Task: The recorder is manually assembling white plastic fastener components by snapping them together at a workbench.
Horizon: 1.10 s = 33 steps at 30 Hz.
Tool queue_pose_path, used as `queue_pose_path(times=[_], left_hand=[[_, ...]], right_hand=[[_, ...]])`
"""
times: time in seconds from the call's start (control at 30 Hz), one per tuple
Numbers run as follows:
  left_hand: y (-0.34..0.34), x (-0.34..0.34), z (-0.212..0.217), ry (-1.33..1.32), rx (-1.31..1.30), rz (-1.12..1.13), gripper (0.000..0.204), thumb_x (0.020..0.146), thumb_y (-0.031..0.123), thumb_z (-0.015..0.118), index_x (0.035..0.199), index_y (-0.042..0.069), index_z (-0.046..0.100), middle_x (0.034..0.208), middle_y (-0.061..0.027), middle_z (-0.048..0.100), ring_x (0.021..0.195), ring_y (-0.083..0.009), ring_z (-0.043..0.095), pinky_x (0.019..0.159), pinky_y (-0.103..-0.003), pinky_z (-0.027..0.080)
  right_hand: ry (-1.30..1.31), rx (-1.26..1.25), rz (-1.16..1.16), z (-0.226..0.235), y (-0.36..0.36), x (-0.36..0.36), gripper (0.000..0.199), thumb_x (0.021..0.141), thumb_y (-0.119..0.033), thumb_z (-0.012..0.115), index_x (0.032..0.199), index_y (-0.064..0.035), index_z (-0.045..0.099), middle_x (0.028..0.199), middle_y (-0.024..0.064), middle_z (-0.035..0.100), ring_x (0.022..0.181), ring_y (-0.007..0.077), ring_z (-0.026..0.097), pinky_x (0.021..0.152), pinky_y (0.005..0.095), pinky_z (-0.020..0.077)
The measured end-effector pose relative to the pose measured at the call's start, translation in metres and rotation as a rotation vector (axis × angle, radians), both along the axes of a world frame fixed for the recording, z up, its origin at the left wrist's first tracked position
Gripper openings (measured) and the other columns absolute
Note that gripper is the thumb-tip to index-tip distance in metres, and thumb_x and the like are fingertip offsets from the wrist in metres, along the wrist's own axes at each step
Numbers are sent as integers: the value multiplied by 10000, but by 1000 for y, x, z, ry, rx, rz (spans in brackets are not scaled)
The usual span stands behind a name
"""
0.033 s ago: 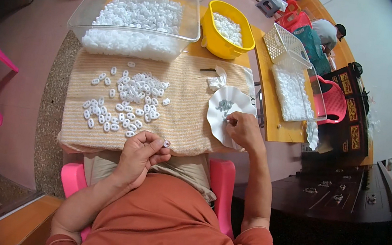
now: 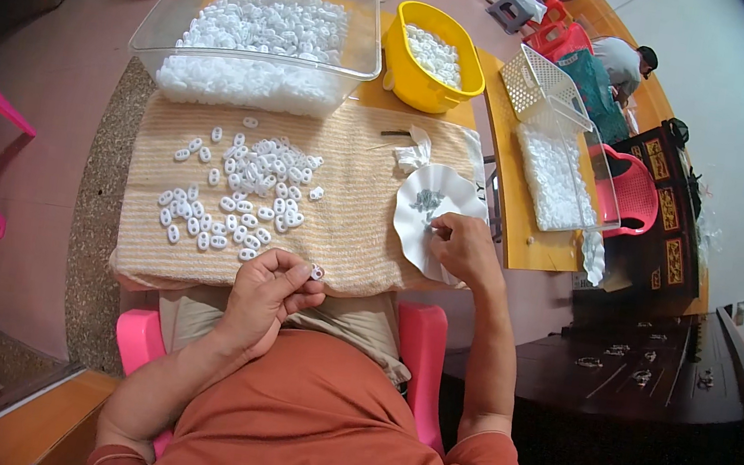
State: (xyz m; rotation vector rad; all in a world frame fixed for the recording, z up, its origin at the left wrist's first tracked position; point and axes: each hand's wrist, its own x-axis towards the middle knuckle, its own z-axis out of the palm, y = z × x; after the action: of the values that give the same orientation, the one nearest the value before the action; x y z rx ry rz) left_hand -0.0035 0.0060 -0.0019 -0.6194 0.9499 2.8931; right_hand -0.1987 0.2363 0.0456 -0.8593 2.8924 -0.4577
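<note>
Left hand (image 2: 274,287) pinches a white piece (image 2: 317,272) between thumb and fingertips by the near edge of the towel (image 2: 353,197); the piece pokes out rightward, too small to read its long axis. Right hand (image 2: 467,249) curls over the plate (image 2: 406,225), fingertips together; whether it grips anything cannot be told. From the left, loose pieces (image 2: 261,174) lie with long axes pointing away, crosswise or slanted; then the plate bears grey bits (image 2: 427,200).

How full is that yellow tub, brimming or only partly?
Partly full: white pieces lie inside the yellow tub, with bare yellow wall showing above them.
</note>
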Motion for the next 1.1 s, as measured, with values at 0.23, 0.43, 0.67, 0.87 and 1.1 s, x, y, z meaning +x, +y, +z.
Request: queue_pose_path(times=[0.23,0.43,0.67,0.87,1.1], left_hand=[[-1,1,0,-8,2,-2,65,904,92,602,909,44,559,866,-72,638,760,-128,642,691,-258,577],[-1,0,1,-8,-11,17,79,891,59,608,947,27,563,867,-74,635,774,-139,648,703,-253,581],[-1,0,-2,-9,-2,13,122,880,21,603,997,11,572,877,-80,639,787,-145,655,711,-254,584],[-1,0,-1,-9,14,5,124,885,33,609,996,-6,571,878,-84,644,771,-141,663,699,-239,576],[-2,1,0,-25,39,8,137,883,34,613,1009,-10,584,872,-89,652,760,-138,661,699,-232,573]], right_hand=[[-86,-286,-90,1,9,11,176,746,-63,678,897,26,662,782,159,669,690,207,647,664,301,505],[-175,-433,-78,-3,2,24,93,834,-2,638,925,15,642,742,40,635,708,84,582,645,239,478],[-705,-747,98,-14,-44,65,118,875,-4,618,979,52,617,895,57,626,782,109,624,696,233,516],[-1070,-869,61,-20,-73,85,125,877,-31,632,968,54,618,894,63,639,805,110,630,715,233,535],[-964,-780,178,-35,-75,83,129,887,-46,624,967,56,622,902,60,647,812,101,621,710,228,530]])
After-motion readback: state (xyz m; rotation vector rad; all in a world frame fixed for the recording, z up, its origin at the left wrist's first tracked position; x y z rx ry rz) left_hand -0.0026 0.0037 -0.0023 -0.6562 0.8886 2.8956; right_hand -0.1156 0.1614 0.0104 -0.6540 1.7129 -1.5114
